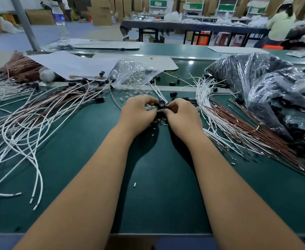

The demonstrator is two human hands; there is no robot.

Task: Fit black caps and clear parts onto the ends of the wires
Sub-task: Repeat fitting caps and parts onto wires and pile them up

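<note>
My left hand and my right hand meet at the middle of the green table. Between their fingertips sits a black cap on the end of white wires that run away from me. My left hand's fingers curl round small clear parts. My right hand pinches the black cap. A small heap of black caps and clear parts lies under both hands, mostly hidden.
Finished wires with black caps spread at the left. Loose white and brown wires lie at the right, beside plastic bags of black caps. A bag of clear parts sits behind my hands. A water bottle stands far left.
</note>
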